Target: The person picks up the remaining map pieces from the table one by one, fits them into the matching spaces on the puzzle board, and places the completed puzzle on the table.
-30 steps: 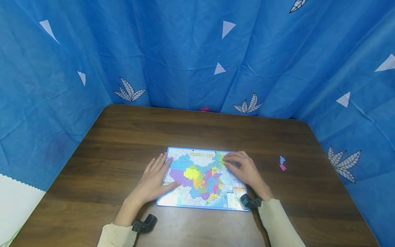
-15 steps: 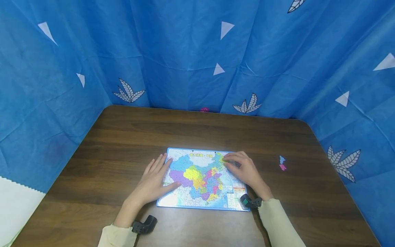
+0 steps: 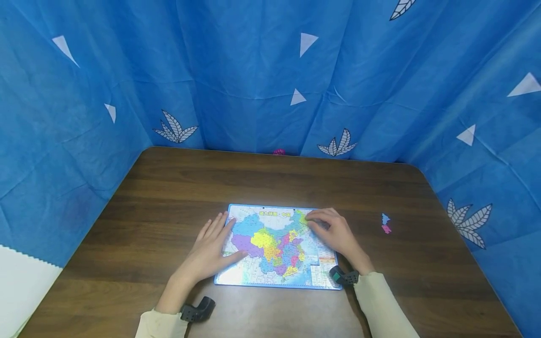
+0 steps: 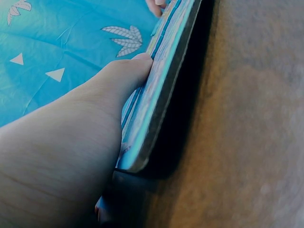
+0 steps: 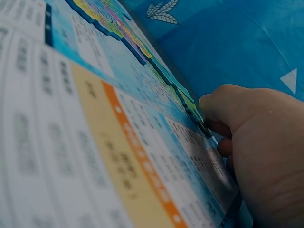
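Note:
A map puzzle board with a blue rim lies flat on the table, its raised pieces in several colours forming a map of China. Across its left edge rests my left hand, fingers spread and straight; in the left wrist view the thumb lies on the board's face. My right hand is at the upper right of the map, thumb and fingers bent together on a green puzzle piece. That piece appears to sit in line with its neighbours. The fingertips' far side is hidden.
Right of the board, a small blue puzzle piece and a pink puzzle piece lie close together on the brown wooden table. A blue curtain hangs behind and at both sides. Each wrist wears a black camera.
Both hands and the board keep their places. Only the head view has tilted slightly, so the scene sits a little lower.

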`<state>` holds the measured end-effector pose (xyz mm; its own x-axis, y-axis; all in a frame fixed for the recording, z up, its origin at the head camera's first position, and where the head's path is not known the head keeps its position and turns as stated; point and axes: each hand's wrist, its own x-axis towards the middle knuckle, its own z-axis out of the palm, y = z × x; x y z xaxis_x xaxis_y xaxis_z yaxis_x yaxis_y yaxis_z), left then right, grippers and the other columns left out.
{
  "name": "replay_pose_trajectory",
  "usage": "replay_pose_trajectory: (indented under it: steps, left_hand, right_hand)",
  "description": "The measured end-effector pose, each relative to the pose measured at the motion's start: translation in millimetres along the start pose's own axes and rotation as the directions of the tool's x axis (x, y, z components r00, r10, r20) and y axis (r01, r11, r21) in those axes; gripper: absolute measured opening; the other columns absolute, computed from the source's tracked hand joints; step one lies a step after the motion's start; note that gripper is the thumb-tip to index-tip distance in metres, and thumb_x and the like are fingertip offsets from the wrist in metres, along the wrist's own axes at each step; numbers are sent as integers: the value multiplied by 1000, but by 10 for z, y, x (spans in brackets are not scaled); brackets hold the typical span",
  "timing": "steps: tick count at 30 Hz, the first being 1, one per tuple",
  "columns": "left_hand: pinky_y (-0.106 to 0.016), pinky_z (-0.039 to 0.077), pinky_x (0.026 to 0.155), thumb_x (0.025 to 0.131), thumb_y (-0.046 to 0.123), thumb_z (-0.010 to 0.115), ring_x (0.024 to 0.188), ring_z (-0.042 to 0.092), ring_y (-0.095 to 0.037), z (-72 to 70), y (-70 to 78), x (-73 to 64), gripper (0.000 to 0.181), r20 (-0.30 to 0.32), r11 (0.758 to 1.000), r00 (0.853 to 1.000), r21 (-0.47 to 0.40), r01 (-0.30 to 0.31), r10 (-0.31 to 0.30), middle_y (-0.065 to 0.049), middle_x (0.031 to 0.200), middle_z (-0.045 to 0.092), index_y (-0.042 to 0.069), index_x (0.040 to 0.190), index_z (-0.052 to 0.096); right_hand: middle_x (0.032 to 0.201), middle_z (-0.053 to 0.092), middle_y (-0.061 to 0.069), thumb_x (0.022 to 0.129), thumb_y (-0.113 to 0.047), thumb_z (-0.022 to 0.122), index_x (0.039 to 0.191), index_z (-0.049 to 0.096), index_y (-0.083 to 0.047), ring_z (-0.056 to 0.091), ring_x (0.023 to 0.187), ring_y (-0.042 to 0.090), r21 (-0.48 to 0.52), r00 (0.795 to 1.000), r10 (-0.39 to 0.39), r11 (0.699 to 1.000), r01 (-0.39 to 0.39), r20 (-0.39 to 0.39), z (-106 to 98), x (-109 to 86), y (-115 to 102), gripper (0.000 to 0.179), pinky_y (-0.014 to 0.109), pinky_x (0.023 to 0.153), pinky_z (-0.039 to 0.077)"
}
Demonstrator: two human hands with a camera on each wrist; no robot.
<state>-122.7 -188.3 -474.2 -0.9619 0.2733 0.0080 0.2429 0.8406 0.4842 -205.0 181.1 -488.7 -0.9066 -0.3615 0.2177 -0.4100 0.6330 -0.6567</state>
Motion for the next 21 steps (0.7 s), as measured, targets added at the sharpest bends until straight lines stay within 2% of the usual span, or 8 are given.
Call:
replay_pose_trajectory:
  steps: [6,13,21]
  left_hand:
    - [-61,10,126,88,64,68,159,17,-37,-2,2,0,97,-3,1000,1000,-4,-1,1,-16,170,23,7,160,37]
    - [-60,10,126,88,64,67,159,16,-36,11,-4,-5,97,0,1000,1000,3,5,-5,-16,170,23,7,160,36]
    - [-60,9,127,88,64,67,159,16,-36,3,-1,-4,97,0,1000,1000,-2,0,0,-16,170,22,7,160,36]
  right_hand:
    - [122,73,-7,95,-19,76,114,78,-24,63,120,17,7,1000,6,1000,-6,-2,-15,5,5,20,43,94,55]
    - [124,73,-6,97,-25,74,116,78,-26,64,119,18,11,1000,21,1000,-21,-1,-34,-12,15,19,42,93,56]
    - [126,72,-3,98,-25,73,118,77,-23,65,116,20,20,998,60,998,-60,-14,-179,-31,61,20,45,93,57]
